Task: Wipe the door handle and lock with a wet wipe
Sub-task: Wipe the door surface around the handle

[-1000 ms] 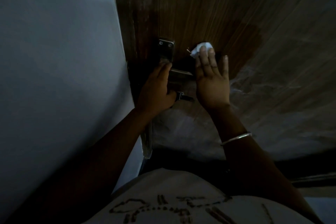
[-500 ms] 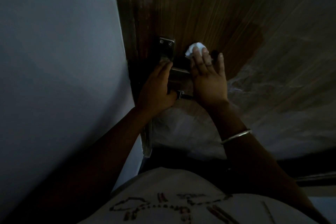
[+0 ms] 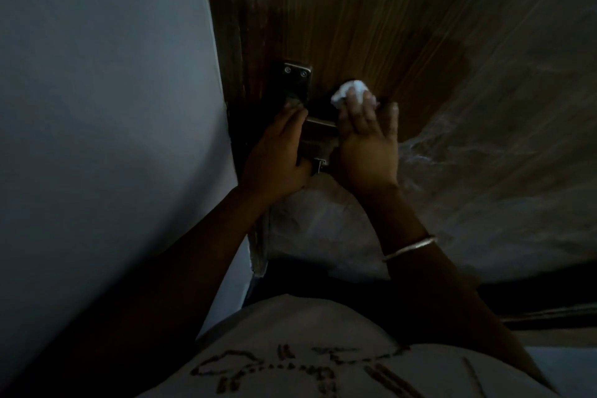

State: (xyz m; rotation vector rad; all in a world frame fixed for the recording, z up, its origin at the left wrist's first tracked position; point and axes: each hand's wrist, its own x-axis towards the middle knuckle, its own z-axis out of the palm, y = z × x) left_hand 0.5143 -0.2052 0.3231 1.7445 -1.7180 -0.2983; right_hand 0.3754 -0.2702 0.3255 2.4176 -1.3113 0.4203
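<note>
A metal lock plate [image 3: 296, 75] with two screws sits near the edge of the wooden door [image 3: 371, 10]. The door handle [image 3: 320, 125] sticks out to the right of the plate. My left hand [image 3: 277, 152] grips the base of the handle, fingers over the plate and thumb below. My right hand [image 3: 368, 139] holds a crumpled white wet wipe [image 3: 350, 92] under its fingertips, against the outer end of the handle. A small metal piece [image 3: 319, 166], perhaps a key, shows between my hands. The light is dim.
A pale wall [image 3: 106, 107] fills the left side, right up to the door edge. Wrinkled plastic film [image 3: 484, 155] covers the lower and right part of the door. A thin bangle [image 3: 408, 247] circles my right wrist. My light shirt [image 3: 290, 349] fills the bottom.
My right hand has carried the wipe leftward from the bare door panel to the handle's end. My left hand has stayed on the handle base.
</note>
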